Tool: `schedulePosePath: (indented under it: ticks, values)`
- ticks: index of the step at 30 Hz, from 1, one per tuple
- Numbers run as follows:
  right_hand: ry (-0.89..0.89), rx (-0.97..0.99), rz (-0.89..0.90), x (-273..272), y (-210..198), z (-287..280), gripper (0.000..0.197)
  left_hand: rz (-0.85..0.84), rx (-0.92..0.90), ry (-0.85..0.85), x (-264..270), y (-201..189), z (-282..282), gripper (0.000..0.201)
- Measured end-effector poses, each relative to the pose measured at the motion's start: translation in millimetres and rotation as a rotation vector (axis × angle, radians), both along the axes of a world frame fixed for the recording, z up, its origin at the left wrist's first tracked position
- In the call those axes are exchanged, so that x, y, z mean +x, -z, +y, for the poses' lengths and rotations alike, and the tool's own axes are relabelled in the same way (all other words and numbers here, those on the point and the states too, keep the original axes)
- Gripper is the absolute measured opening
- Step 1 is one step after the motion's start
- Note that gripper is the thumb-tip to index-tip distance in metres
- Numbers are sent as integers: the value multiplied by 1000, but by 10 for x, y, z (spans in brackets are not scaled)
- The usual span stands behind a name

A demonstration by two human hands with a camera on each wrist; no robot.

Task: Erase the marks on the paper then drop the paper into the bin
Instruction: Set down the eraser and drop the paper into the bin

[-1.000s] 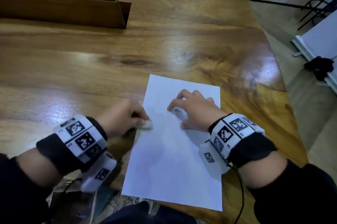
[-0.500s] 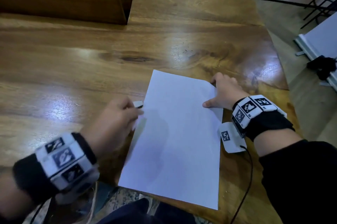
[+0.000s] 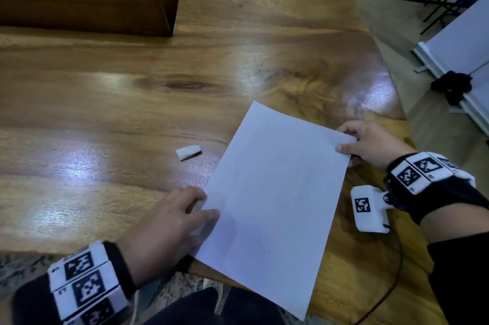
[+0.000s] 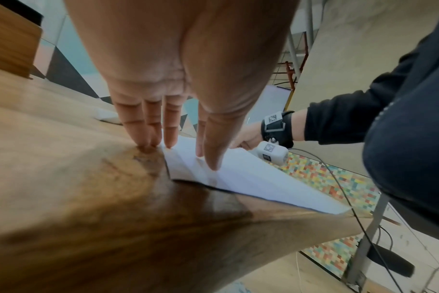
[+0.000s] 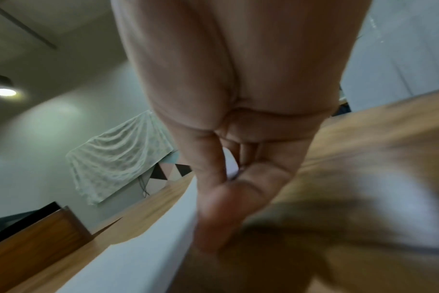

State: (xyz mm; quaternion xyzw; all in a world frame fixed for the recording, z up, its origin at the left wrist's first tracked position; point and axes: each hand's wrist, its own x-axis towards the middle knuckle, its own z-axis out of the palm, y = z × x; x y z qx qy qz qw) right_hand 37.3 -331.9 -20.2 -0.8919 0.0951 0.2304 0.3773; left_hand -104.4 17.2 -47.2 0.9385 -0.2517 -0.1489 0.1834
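Paper, blank white, is being pinched at its right edge by the right hand; the left hand, fingers straight, is pressing its left edge. It is overhanging the surface's near edge.

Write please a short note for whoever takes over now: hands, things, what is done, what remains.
Left hand: fingers straight, touching the left edge of the paper.
Right hand: pinches its far right corner.
Eraser lies on the table, left of the paper.
Done: no marks show on the paper.
Left: lift it and drop it into the bin. No sure bin is in view; perhaps it is the brown box at far left.
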Motion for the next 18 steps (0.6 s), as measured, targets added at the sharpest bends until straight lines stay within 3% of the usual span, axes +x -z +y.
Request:
schedulePosePath:
  ticks: [6, 12, 14, 16, 17, 18]
  values:
    - [175, 265, 12, -216, -27, -236, 11, 54, -147, -133, 7, -52, 158, 41]
    - [220, 495, 1, -322, -106, -297, 17, 183, -369, -393, -59, -209, 189, 77]
    - [186, 521, -5, -309, -111, -254, 21, 253, -469, -470, -89, -277, 157, 76]
    - [156, 553, -36, -297, -156, -168, 11, 342, -592, -535, -120, -333, 148, 65]
    - [133, 558, -45, -294, -176, -126, 19, 389, -650, -560, -137, -349, 156, 63]
    - [113, 556, -57, -302, -201, -82, 40, 439, -700, -586, -156, -364, 166, 65]
